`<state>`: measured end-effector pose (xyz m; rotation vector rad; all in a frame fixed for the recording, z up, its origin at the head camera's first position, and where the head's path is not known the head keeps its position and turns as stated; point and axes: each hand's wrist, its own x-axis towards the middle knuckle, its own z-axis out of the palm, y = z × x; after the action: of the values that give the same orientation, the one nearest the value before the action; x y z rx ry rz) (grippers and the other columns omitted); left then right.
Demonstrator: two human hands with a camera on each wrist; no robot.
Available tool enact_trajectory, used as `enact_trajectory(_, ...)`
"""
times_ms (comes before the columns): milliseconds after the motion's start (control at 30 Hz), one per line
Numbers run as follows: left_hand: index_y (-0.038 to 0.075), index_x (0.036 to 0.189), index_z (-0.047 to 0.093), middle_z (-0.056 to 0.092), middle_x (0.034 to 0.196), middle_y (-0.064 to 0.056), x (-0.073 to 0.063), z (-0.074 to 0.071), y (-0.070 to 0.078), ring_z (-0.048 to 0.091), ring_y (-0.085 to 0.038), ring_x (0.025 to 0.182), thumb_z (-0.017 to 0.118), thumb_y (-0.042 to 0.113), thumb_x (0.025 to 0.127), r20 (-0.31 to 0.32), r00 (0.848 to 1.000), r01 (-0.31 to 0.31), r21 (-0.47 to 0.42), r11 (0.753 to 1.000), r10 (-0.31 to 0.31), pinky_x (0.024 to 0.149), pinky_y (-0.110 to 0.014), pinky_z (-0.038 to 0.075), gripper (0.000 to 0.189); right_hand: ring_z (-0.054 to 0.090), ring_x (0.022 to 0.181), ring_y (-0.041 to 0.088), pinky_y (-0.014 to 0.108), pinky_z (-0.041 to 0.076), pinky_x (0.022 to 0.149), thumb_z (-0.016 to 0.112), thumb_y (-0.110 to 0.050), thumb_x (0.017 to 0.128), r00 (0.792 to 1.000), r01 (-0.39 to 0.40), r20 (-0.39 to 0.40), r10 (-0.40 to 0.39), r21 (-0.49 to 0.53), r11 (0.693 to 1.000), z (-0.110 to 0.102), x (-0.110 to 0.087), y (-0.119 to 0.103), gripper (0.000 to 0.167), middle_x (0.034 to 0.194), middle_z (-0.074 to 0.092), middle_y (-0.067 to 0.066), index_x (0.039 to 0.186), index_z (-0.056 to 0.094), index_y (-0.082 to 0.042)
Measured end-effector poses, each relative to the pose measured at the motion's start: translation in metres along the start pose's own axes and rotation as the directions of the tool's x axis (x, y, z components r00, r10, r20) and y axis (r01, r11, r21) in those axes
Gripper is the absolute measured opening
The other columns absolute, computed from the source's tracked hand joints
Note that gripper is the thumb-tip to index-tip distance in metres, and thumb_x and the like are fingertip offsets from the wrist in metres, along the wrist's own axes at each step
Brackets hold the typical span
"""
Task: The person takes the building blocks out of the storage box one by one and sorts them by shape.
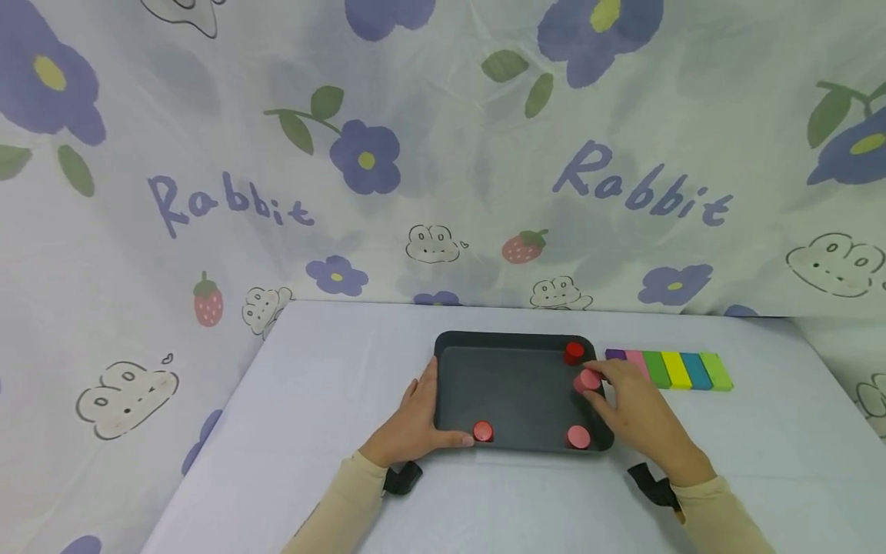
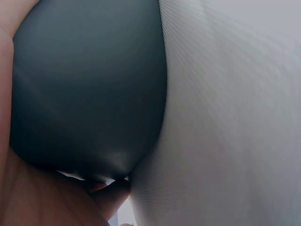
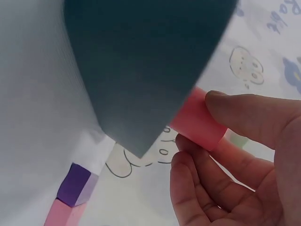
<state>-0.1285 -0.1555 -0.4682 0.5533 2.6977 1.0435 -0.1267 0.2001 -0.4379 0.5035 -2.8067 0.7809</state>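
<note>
A dark grey rectangular tray (image 1: 512, 392) lies on the white table. My left hand (image 1: 415, 423) rests against its near left corner, fingers straight along the left side and thumb along the front rim. With thumb and fingers, my right hand (image 1: 640, 412) pinches a pink cylinder (image 1: 587, 380) at the tray's right side; the right wrist view shows this pink cylinder (image 3: 200, 120) beside the tray's wall (image 3: 141, 80). Inside the tray, a red cylinder (image 1: 574, 353) stands in the far right corner, a pink cylinder (image 1: 577, 437) near the front right, and a red cylinder (image 1: 482, 431) by my left thumb.
Right of the tray, several coloured blocks (image 1: 677, 371) lie side by side in a row, partly behind my right hand. A patterned cloth (image 1: 443, 154) with flowers and rabbits hangs behind the table. Black straps sit at both wrists.
</note>
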Motion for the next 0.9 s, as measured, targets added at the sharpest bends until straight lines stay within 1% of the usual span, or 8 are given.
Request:
enact_trajectory(133,0.0,0.159,-0.009,-0.002,0.168,-0.013,0.0,0.0,0.001,0.006,-0.024,0.154,0.08,0.063,0.075,0.0,1.0,0.008,-0.007,1.0,-0.008,0.123,-0.05,0.0,0.137,0.059,0.107,0.037,0.057,0.052,0.091,0.078,-0.01,0.088,1.0,-0.022,-0.009,0.022,0.012,1.0,-0.002,-0.003,0.002,0.041,0.116,0.066,0.019,0.124,0.064,0.004)
enact_trajectory(233,0.0,0.159,-0.009,-0.002,0.168,-0.014,-0.001,-0.001,0.002,0.006,-0.024,0.154,0.08,0.063,0.076,0.003,1.0,0.012,-0.015,1.0,-0.012,0.123,-0.049,-0.001,0.137,0.057,0.11,0.038,0.058,0.052,0.092,0.078,-0.009,0.088,1.0,-0.021,-0.015,0.022,0.013,1.0,-0.004,-0.004,0.002,0.041,0.117,0.066,0.021,0.124,0.064,0.005)
enact_trajectory(400,-0.001,0.159,-0.009,-0.002,0.168,-0.015,-0.001,-0.001,0.002,0.005,-0.025,0.154,0.08,0.062,0.076,0.013,1.0,0.012,-0.016,1.0,-0.012,0.123,-0.049,-0.001,0.137,0.057,0.109,0.037,0.057,0.051,0.093,0.077,-0.009,0.088,1.0,-0.016,-0.023,0.016,0.007,1.0,-0.007,-0.008,0.005,0.04,0.115,0.065,0.02,0.123,0.064,0.006)
enact_trajectory(567,-0.001,0.159,-0.009,-0.002,0.168,-0.015,-0.001,-0.001,0.002,0.005,-0.025,0.154,0.08,0.062,0.076,0.005,1.0,0.006,-0.014,1.0,-0.006,0.123,-0.05,0.0,0.136,0.057,0.109,0.038,0.058,0.051,0.093,0.078,-0.009,0.088,0.999,-0.021,-0.033,0.021,-0.002,1.0,-0.011,-0.013,0.008,0.041,0.116,0.065,0.02,0.124,0.064,0.006)
enact_trajectory(700,-0.001,0.159,-0.009,-0.002,0.168,-0.015,-0.001,0.0,0.001,0.006,-0.026,0.154,0.079,0.063,0.076,0.004,1.0,0.006,-0.011,1.0,-0.006,0.123,-0.05,0.0,0.136,0.057,0.109,0.039,0.059,0.051,0.092,0.079,-0.009,0.086,0.998,-0.045,-0.032,0.044,-0.016,0.999,-0.015,-0.017,0.01,0.044,0.118,0.064,0.022,0.125,0.063,0.006)
enact_trajectory(900,-0.001,0.159,-0.009,-0.001,0.168,-0.015,0.0,0.0,0.001,0.006,-0.026,0.154,0.08,0.062,0.076,0.003,1.0,0.006,-0.01,1.0,-0.006,0.123,-0.05,0.0,0.137,0.053,0.114,0.044,0.063,0.047,0.096,0.079,-0.007,0.086,0.996,-0.093,-0.018,0.093,-0.012,0.996,-0.019,-0.021,0.013,0.046,0.121,0.062,0.026,0.127,0.062,0.006)
